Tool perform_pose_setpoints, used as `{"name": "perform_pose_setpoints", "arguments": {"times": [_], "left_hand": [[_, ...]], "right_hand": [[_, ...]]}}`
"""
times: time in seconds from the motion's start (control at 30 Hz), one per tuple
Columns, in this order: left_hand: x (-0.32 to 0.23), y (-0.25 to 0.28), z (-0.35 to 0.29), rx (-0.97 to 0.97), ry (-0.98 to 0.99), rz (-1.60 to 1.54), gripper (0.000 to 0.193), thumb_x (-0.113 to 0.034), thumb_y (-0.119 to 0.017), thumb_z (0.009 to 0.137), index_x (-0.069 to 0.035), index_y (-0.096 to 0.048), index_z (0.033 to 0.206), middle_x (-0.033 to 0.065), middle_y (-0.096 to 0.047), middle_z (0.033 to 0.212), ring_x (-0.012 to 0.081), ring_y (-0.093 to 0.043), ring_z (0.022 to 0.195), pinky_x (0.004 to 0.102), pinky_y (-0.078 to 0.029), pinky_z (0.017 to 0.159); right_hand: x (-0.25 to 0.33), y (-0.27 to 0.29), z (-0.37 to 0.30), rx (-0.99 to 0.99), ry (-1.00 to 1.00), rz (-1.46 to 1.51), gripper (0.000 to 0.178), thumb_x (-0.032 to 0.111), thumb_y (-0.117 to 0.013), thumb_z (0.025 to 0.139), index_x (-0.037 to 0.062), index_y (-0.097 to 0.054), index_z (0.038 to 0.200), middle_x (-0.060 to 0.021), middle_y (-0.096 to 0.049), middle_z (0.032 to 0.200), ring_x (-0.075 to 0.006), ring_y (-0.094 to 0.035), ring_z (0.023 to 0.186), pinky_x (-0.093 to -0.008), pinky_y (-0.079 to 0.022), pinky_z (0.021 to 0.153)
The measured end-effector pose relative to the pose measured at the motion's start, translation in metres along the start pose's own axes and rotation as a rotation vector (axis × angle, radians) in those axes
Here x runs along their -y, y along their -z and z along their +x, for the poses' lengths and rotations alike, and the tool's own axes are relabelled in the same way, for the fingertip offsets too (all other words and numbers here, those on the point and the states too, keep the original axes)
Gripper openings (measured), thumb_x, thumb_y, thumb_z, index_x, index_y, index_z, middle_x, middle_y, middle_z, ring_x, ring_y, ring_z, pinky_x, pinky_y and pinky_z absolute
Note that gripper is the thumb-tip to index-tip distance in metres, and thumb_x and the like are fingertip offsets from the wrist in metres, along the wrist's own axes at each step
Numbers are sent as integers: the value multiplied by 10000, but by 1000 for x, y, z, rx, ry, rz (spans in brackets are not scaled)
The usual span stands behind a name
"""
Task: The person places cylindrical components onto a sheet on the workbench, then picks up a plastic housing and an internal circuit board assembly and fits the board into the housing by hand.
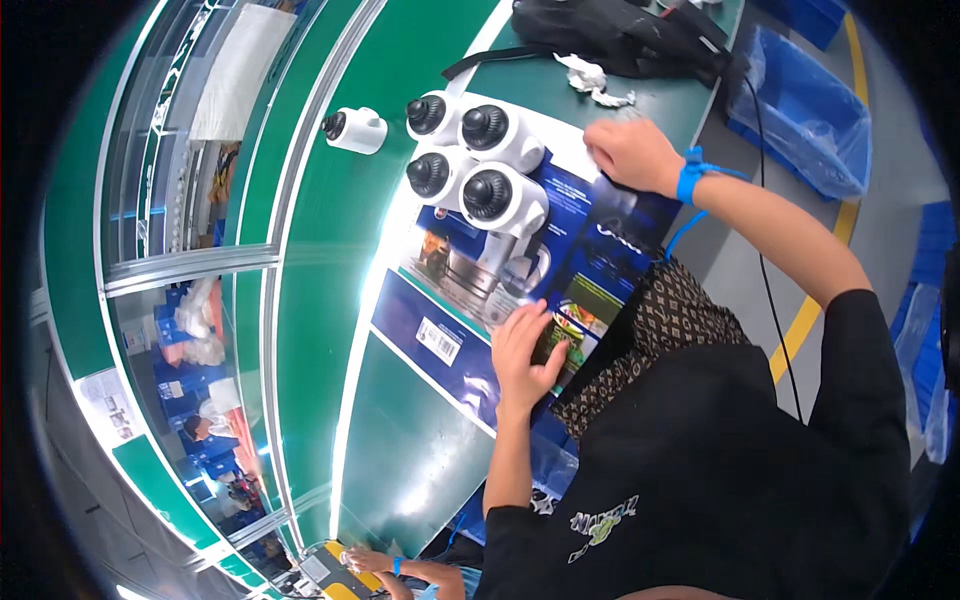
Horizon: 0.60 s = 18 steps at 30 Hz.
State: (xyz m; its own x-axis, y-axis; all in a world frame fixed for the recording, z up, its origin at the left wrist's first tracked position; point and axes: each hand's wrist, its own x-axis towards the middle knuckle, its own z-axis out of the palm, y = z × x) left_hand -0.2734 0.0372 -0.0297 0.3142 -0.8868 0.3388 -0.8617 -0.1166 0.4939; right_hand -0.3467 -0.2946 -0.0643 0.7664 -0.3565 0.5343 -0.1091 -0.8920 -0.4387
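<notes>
A flattened printed cardboard box (470,275), blue with pictures of a kitchen appliance, lies across the green worktable in front of me. My left hand (522,355) rests on its near part, fingers stretched out and thumb apart. At the far right end of the cardboard, beside a white flap (560,140), my right hand (630,155) is closed with curled fingers. Whatever those fingers may grip is hidden. A blue band (692,177) circles the right wrist. Several white appliance bodies with black ribbed knobs (490,195) stand clustered on the cardboard, beyond my hands.
Another white body with a black knob (357,130) lies apart on the green surface. A black bag (620,38) and crumpled white tissue (592,80) lie at the table's far end. A lined blue bin (800,115) stands on the floor. Another person's hands (370,562) show at the bottom.
</notes>
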Motion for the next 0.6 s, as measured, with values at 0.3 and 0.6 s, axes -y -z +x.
{"name": "perform_pose_setpoints", "arguments": {"times": [0.3,0.6], "left_hand": [[126,60,82,-456,417,-309,585,-56,-659,827,-10,-399,1349,130,-484,1278,214,-543,1067,324,-477,853],[319,86,249,-742,587,288,1247,-430,-869,624,108,-97,1442,300,-128,1490,418,-211,1381,469,-212,1145]], "right_hand": [[5,9,18,90,46,-3,129,133,-605,805,74,-524,886,-102,-565,785,-323,-610,663,-430,-488,549],[12,9,7,127,-10,-18,109,156,-587,811,81,-518,849,-91,-560,757,-308,-608,625,-423,-482,516]]}}
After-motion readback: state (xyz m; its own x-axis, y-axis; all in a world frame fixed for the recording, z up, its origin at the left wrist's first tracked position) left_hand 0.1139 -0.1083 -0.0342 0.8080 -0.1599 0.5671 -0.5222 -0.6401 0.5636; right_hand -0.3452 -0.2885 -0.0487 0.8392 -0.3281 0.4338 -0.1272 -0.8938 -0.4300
